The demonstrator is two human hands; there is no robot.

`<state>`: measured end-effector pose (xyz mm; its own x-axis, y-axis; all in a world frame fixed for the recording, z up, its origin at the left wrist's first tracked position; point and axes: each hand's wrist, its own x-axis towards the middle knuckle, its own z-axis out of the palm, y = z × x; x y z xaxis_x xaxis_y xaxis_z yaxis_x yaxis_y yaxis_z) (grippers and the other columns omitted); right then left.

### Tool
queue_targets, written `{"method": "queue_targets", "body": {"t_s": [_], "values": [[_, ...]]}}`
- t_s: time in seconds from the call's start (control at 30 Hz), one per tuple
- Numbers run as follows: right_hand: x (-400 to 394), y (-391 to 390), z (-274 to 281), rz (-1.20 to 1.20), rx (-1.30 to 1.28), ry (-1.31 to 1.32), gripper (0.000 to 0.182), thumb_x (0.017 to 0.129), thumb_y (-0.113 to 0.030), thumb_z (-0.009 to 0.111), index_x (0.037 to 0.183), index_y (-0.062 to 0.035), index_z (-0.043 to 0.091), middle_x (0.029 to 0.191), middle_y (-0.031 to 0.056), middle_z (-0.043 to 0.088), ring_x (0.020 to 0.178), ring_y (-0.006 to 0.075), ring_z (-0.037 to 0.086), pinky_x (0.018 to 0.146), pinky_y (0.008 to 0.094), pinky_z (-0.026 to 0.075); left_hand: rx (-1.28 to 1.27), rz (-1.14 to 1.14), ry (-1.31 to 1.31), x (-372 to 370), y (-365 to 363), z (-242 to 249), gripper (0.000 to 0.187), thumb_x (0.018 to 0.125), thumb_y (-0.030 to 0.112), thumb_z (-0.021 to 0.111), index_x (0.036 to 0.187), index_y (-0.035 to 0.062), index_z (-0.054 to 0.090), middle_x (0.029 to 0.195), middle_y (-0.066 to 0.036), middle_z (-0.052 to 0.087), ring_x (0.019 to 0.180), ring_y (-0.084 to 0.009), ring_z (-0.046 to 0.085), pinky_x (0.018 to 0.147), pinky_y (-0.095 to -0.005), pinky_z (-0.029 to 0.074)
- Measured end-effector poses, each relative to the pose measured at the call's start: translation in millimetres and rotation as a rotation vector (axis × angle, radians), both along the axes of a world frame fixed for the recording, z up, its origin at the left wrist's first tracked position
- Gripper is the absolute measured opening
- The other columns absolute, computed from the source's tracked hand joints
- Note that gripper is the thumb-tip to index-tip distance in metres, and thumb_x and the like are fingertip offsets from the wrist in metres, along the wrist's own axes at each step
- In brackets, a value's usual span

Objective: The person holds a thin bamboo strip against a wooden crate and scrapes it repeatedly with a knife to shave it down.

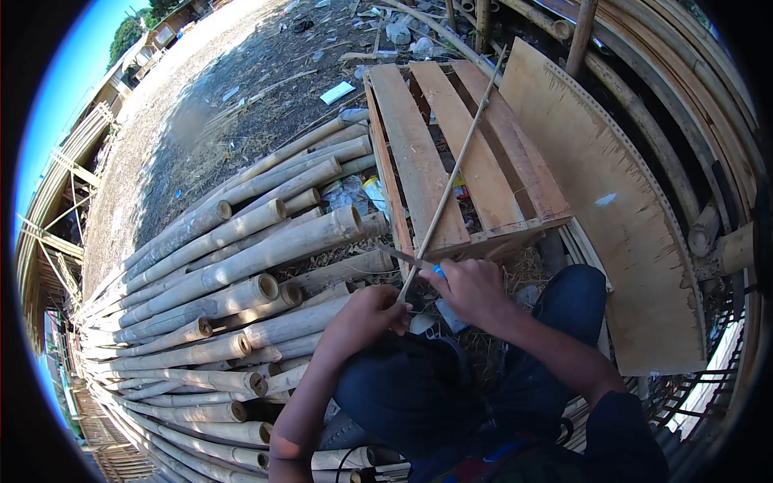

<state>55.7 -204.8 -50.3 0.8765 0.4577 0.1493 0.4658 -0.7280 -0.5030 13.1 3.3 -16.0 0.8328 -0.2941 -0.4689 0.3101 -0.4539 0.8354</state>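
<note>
My right hand (475, 291) is closed around the blue handle of a knife (409, 258), its blade pointing left across a long thin bamboo strip (456, 165). The strip's near end is gripped by my left hand (373, 315), just in front of my knees. From there it runs up and away, slanting over a wooden pallet (441, 90). The blade overlaps the strip a little above my left fingers.
Several thick bamboo poles (290, 235) lie stacked to the left, cut ends facing me. A curved plywood sheet (581, 153) leans on the right beside more poles and boards. Litter, including a white piece (336, 92), is scattered over the dirt ground (233, 80) beyond.
</note>
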Motion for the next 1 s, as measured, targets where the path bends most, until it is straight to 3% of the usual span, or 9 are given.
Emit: {"method": "queue_targets", "body": {"t_s": [0.07, 0.17, 0.4, 0.47, 0.53, 0.73, 0.8, 0.87, 1.0], "values": [[-11, 1, -1, 0.089, -0.049, -0.015, 0.050, 0.099, -0.043, 0.049, 0.072, -0.0029, 0.062, 0.056, 0.0176, 0.059, 0.055, 0.0364, 0.063, 0.053, 0.0487, 0.049, -0.018, 0.016, 0.006, 1, 0, -1, 0.021, 0.092, 0.013, 0.058, 0.086, -0.0062, 0.062, 0.074, -0.012, 0.069, 0.069, -0.0183, 0.070, 0.069, -0.0322, 0.053], [23, -15, -5, -0.176, 0.002, 0.004, 0.051, 0.099, -0.042, 0.049, 0.070, -0.0024, 0.061, 0.057, 0.0184, 0.060, 0.056, 0.0377, 0.064, 0.054, 0.0484, 0.049, 0.081, -0.034, -0.056, -7, -1, 13, 0.021, 0.091, 0.014, 0.059, 0.086, -0.0059, 0.062, 0.073, -0.013, 0.069, 0.069, -0.0194, 0.070, 0.069, -0.0325, 0.053], [-13, 5, 3, 0.121, -0.001, 0.014, 0.057, 0.101, -0.046, 0.044, 0.071, -0.0023, 0.065, 0.055, 0.0173, 0.061, 0.055, 0.0359, 0.066, 0.053, 0.0471, 0.052, 0.379, -0.012, -0.144, -8, -14, 34, 0.023, 0.086, 0.016, 0.066, 0.090, -0.0069, 0.065, 0.069, -0.015, 0.068, 0.067, -0.0207, 0.070, 0.068, -0.0328, 0.052], [16, -5, -1, 0.001, 0.002, 0.007, 0.057, 0.101, -0.046, 0.044, 0.071, -0.0022, 0.065, 0.055, 0.0175, 0.061, 0.055, 0.0357, 0.066, 0.053, 0.0469, 0.052, 0.410, -0.019, -0.161, -11, -13, 35, 0.024, 0.085, 0.016, 0.066, 0.090, -0.0073, 0.065, 0.069, -0.016, 0.068, 0.068, -0.0218, 0.071, 0.068, -0.0333, 0.052], [24, -7, 1, -0.117, 0.003, -0.005, 0.057, 0.101, -0.046, 0.043, 0.071, -0.0021, 0.065, 0.055, 0.0177, 0.061, 0.055, 0.0355, 0.066, 0.053, 0.0467, 0.052, 0.370, -0.012, -0.113, -11, -11, 36, 0.022, 0.087, 0.015, 0.065, 0.091, -0.0063, 0.066, 0.071, -0.014, 0.069, 0.068, -0.0195, 0.071, 0.069, -0.0325, 0.052], [-12, 6, 6, 0.128, 0.058, 0.052, 0.051, 0.100, -0.042, 0.048, 0.069, -0.0034, 0.061, 0.055, 0.0182, 0.058, 0.056, 0.0383, 0.063, 0.054, 0.0484, 0.050, 0.173, -0.005, -0.027, -8, -6, 20, 0.021, 0.092, 0.015, 0.059, 0.088, -0.0050, 0.063, 0.074, -0.013, 0.070, 0.070, -0.0180, 0.071, 0.069, -0.0326, 0.053], [13, -6, 7, 0.096, 0.017, 0.059, 0.052, 0.100, -0.043, 0.048, 0.070, -0.0029, 0.063, 0.056, 0.0187, 0.059, 0.056, 0.0388, 0.063, 0.055, 0.0480, 0.050, 0.117, -0.004, 0.004, -9, -1, 16, 0.020, 0.092, 0.014, 0.059, 0.089, -0.0054, 0.063, 0.075, -0.012, 0.070, 0.070, -0.0171, 0.071, 0.069, -0.0315, 0.053], [44, -20, 0, -0.161, 0.008, 0.013, 0.055, 0.099, -0.046, 0.047, 0.076, -0.0013, 0.068, 0.055, 0.0182, 0.061, 0.058, 0.0362, 0.067, 0.057, 0.0442, 0.054, 0.062, -0.002, 0.030, -10, 1, 15, 0.020, 0.092, 0.014, 0.060, 0.091, -0.0058, 0.064, 0.075, -0.011, 0.070, 0.070, -0.0161, 0.071, 0.070, -0.0303, 0.053], [33, -18, 23, -0.129, -0.050, 0.111, 0.056, 0.099, -0.047, 0.048, 0.076, -0.0007, 0.069, 0.055, 0.0184, 0.061, 0.056, 0.0361, 0.066, 0.057, 0.0437, 0.054, -0.118, 0.043, 0.102, -6, -1, 14, 0.019, 0.092, 0.012, 0.059, 0.093, -0.0068, 0.064, 0.076, -0.011, 0.070, 0.070, -0.0143, 0.069, 0.071, -0.0292, 0.053]]}}
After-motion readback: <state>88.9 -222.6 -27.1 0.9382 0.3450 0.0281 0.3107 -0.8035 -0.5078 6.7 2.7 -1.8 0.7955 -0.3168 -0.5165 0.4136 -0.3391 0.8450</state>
